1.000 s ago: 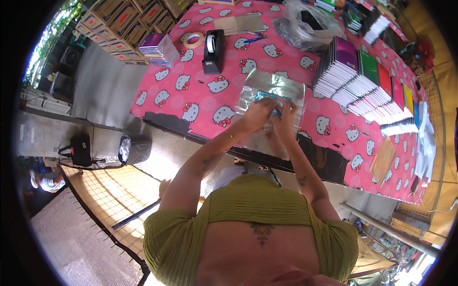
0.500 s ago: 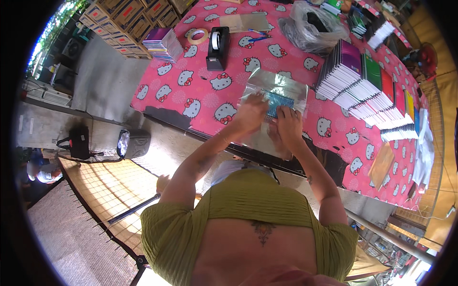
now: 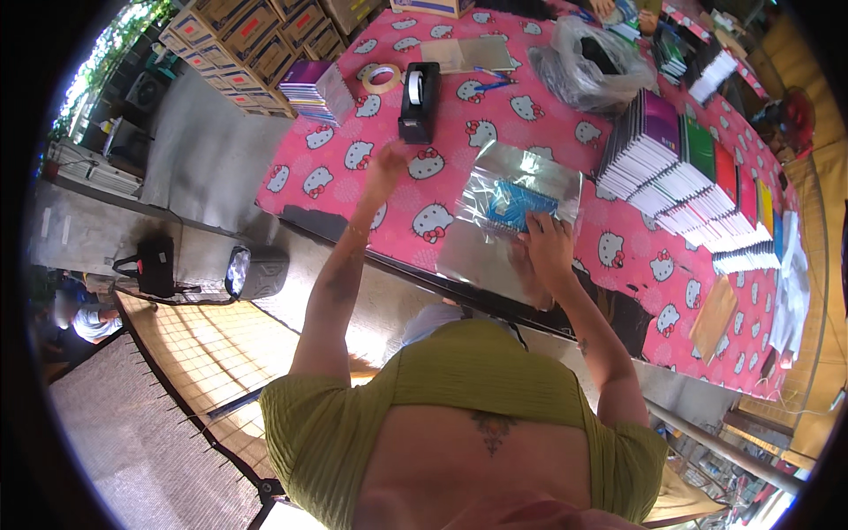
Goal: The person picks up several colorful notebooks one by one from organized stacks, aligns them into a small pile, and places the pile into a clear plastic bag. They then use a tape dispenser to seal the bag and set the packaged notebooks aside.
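Note:
A small blue spiral notebook (image 3: 517, 205) lies in or under a clear plastic sleeve (image 3: 481, 243) near the table's front edge. My right hand (image 3: 549, 246) rests on the notebook's right side, its fingers stretched out flat over it. Away to the left, my left hand (image 3: 386, 172) hovers over the pink tablecloth, just short of a black tape dispenser (image 3: 417, 119). Its fingers are partly bent and blurred, so whether they are closed is unclear; nothing shows in them.
A roll of tape (image 3: 382, 79), a blue pen (image 3: 491, 79) and stacked notebooks (image 3: 311, 88) lie beyond. At right stand tall rows of spiral notebooks (image 3: 649, 168), with a plastic bag (image 3: 587, 66) behind. Cartons (image 3: 243, 57) are piled far left. Another person's hands (image 3: 609, 9) show at the far edge.
My left hand has left the notebook and moved left and away toward the tape dispenser. My right hand stays on the notebook. The whole view has shifted slightly.

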`<action>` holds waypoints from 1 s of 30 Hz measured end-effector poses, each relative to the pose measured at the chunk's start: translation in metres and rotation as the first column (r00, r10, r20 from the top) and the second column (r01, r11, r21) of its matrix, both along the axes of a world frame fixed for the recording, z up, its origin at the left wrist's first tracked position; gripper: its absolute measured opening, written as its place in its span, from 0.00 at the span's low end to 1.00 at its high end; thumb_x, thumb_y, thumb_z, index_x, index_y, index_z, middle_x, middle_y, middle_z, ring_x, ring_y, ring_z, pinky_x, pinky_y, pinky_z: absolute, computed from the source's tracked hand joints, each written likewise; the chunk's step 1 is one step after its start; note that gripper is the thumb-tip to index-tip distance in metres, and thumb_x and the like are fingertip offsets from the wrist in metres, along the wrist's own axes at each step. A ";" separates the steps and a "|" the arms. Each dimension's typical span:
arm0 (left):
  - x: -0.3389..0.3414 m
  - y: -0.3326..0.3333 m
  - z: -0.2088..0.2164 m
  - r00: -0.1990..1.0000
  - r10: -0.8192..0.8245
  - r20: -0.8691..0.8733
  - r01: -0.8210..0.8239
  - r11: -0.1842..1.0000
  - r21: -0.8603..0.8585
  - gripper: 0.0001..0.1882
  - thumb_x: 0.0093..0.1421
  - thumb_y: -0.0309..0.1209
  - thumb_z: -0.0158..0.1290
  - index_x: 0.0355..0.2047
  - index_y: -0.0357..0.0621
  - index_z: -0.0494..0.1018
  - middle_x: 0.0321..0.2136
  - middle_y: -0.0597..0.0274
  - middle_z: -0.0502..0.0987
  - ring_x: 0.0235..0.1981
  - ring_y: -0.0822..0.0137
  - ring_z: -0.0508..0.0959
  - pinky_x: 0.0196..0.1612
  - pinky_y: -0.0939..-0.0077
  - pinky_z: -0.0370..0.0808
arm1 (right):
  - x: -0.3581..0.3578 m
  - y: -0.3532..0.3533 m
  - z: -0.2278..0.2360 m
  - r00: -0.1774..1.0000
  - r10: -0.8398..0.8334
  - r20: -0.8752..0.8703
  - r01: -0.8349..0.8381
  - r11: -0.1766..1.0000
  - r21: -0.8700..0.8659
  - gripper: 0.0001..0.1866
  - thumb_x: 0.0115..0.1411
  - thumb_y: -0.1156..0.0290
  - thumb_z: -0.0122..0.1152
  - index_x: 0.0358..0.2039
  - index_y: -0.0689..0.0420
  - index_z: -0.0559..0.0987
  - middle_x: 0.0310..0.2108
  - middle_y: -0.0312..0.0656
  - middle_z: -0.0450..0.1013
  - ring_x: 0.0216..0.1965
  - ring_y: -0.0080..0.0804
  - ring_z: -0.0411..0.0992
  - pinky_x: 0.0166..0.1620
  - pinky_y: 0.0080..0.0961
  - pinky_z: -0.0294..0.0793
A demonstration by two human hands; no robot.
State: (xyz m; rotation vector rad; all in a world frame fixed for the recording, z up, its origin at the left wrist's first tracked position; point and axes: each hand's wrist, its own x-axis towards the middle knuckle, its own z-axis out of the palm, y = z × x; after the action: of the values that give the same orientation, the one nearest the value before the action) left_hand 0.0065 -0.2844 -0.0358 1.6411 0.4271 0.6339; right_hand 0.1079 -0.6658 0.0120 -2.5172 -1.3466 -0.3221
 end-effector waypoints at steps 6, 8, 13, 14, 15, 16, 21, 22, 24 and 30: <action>0.071 0.053 0.065 0.917 0.031 -0.398 -0.144 0.956 -0.257 0.16 0.57 0.36 0.62 0.42 0.39 0.79 0.28 0.66 0.78 0.27 0.74 0.75 0.30 0.75 0.74 | -0.002 -0.002 -0.002 1.000 -0.019 0.004 0.019 0.999 0.035 0.21 0.55 0.59 0.65 0.48 0.54 0.79 0.42 0.37 0.72 0.44 0.35 0.74 0.51 0.38 0.67; 0.070 0.055 0.061 0.952 0.007 -0.306 -0.103 0.949 -0.299 0.11 0.57 0.36 0.61 0.36 0.44 0.81 0.26 0.69 0.77 0.26 0.74 0.73 0.28 0.74 0.72 | -0.003 0.000 -0.002 1.000 -0.019 -0.009 0.020 0.997 0.069 0.21 0.54 0.62 0.65 0.48 0.53 0.80 0.41 0.38 0.73 0.42 0.37 0.75 0.51 0.38 0.66; 0.048 0.031 0.015 0.976 0.185 -0.110 -0.211 0.924 -0.317 0.09 0.58 0.35 0.58 0.33 0.44 0.81 0.31 0.68 0.81 0.31 0.68 0.80 0.30 0.69 0.75 | -0.004 0.002 0.000 0.998 -0.027 0.058 0.021 0.994 0.107 0.21 0.56 0.60 0.64 0.48 0.55 0.78 0.41 0.37 0.72 0.45 0.33 0.73 0.51 0.38 0.67; 0.038 0.030 0.000 0.977 0.169 -0.133 -0.211 0.864 -0.456 0.10 0.58 0.35 0.58 0.33 0.43 0.81 0.32 0.66 0.83 0.31 0.66 0.81 0.30 0.68 0.76 | -0.008 0.001 0.000 0.998 -0.016 0.058 0.010 0.994 0.107 0.21 0.56 0.60 0.64 0.48 0.55 0.78 0.40 0.37 0.72 0.45 0.33 0.73 0.51 0.37 0.67; 0.040 0.028 0.000 0.926 0.245 -0.288 -0.279 0.956 -0.084 0.11 0.58 0.36 0.57 0.32 0.42 0.81 0.32 0.64 0.83 0.31 0.65 0.82 0.30 0.68 0.76 | -0.008 -0.003 -0.002 0.999 -0.012 0.035 0.009 0.996 0.086 0.21 0.56 0.60 0.63 0.48 0.55 0.78 0.40 0.37 0.72 0.45 0.33 0.73 0.51 0.37 0.67; 0.048 0.031 0.013 0.849 0.364 -0.384 -0.254 0.917 0.308 0.12 0.58 0.38 0.57 0.32 0.42 0.81 0.31 0.61 0.83 0.30 0.65 0.82 0.30 0.67 0.76 | -0.005 -0.005 -0.002 1.000 -0.009 0.017 0.008 0.997 0.073 0.21 0.56 0.60 0.63 0.48 0.55 0.79 0.41 0.37 0.72 0.45 0.33 0.73 0.51 0.37 0.67; 0.053 0.025 0.054 0.713 0.527 -0.463 -0.033 0.685 0.728 0.15 0.56 0.42 0.59 0.28 0.41 0.82 0.24 0.55 0.83 0.25 0.65 0.82 0.30 0.69 0.76 | -0.001 -0.002 0.000 1.000 -0.013 0.021 0.011 0.994 0.110 0.19 0.54 0.61 0.65 0.45 0.54 0.79 0.39 0.39 0.72 0.43 0.36 0.74 0.50 0.37 0.68; 0.055 -0.003 0.061 0.838 0.274 -0.472 0.036 0.835 0.549 0.15 0.55 0.42 0.59 0.28 0.42 0.83 0.23 0.56 0.82 0.25 0.65 0.82 0.30 0.69 0.76 | 0.000 -0.003 -0.002 0.999 -0.031 0.039 0.027 0.996 0.090 0.20 0.54 0.61 0.65 0.46 0.55 0.78 0.39 0.39 0.71 0.43 0.35 0.74 0.51 0.37 0.68; 0.051 -0.076 0.070 0.910 -0.131 -0.394 0.266 0.912 0.312 0.14 0.55 0.40 0.60 0.29 0.40 0.83 0.23 0.56 0.82 0.26 0.68 0.82 0.32 0.72 0.77 | -0.006 -0.007 -0.008 0.999 -0.029 0.045 0.027 0.998 0.060 0.21 0.54 0.60 0.65 0.46 0.56 0.77 0.39 0.39 0.70 0.42 0.35 0.74 0.52 0.37 0.67; 0.083 -0.206 0.065 0.771 -0.055 -0.635 0.451 0.750 0.483 0.19 0.57 0.47 0.59 0.26 0.41 0.82 0.22 0.53 0.82 0.27 0.58 0.84 0.36 0.64 0.79 | -0.001 -0.006 -0.004 0.998 0.005 0.062 -0.010 0.996 0.085 0.20 0.53 0.59 0.65 0.44 0.56 0.77 0.36 0.38 0.69 0.41 0.34 0.74 0.49 0.37 0.67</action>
State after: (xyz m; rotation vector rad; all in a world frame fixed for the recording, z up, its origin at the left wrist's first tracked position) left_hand 0.0896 -0.4907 0.0294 2.4996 0.4319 -0.0104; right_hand 0.1069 -0.6713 0.0083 -2.4499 -1.3350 -0.4492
